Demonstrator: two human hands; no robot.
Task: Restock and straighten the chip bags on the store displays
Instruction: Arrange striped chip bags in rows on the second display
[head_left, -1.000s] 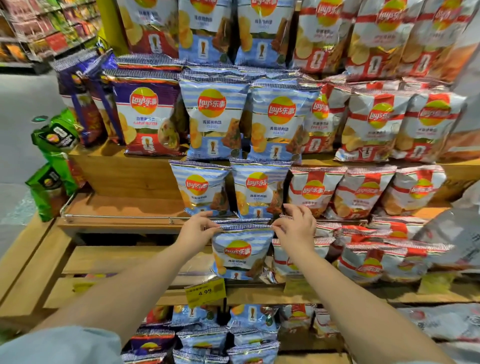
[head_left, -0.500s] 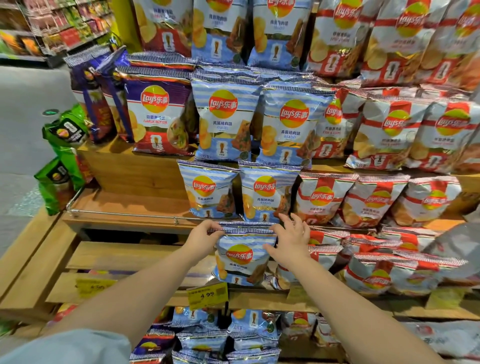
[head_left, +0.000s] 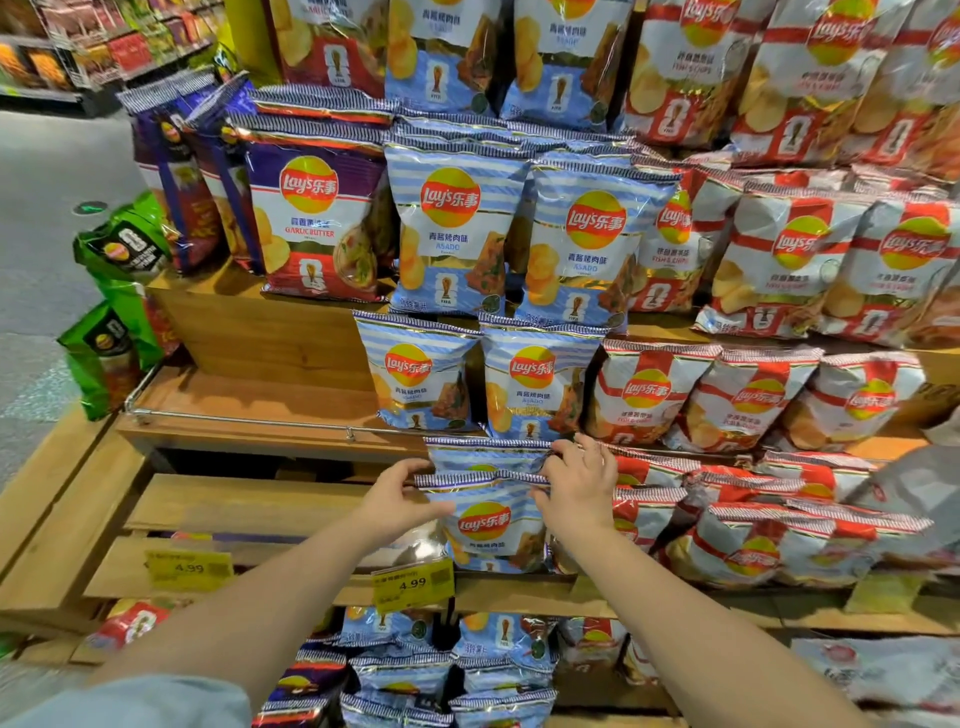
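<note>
Chip bags are filling a stepped wooden display (head_left: 249, 338), its tiers rising like stairs so that each row is standing clear of the row in front and showing its label. Slatted planks are forming the lower shelf (head_left: 270, 506), and a thin metal rail (head_left: 249, 418) is running along the edge of the tier above, apparently to stop bags sliding forward. Purple garlic-butter bags (head_left: 317, 218) are occupying the upper left, pale blue striped ones (head_left: 457, 228) the middle column, and red-and-white ones (head_left: 779, 260) the right, so flavours are staying grouped in vertical bands. All are puffed, glossy foil pillows with crimped, finely striped top seals, catching the light in creases.

On the lower shelf, the front blue bag (head_left: 488, 525) is standing upright before another of its kind, just beside the slumping red-and-white bags (head_left: 753, 545). The left hand (head_left: 397, 501) is pinching the bag's top left corner at the seal, and the right hand (head_left: 576, 486) is gripping the top right corner, fingers curling over the crimp; holding both corners probably lets the person square it up facing forward. 2 yellow price tags (head_left: 413, 584) reading 4.99 are hanging from the shelf edge.
</note>
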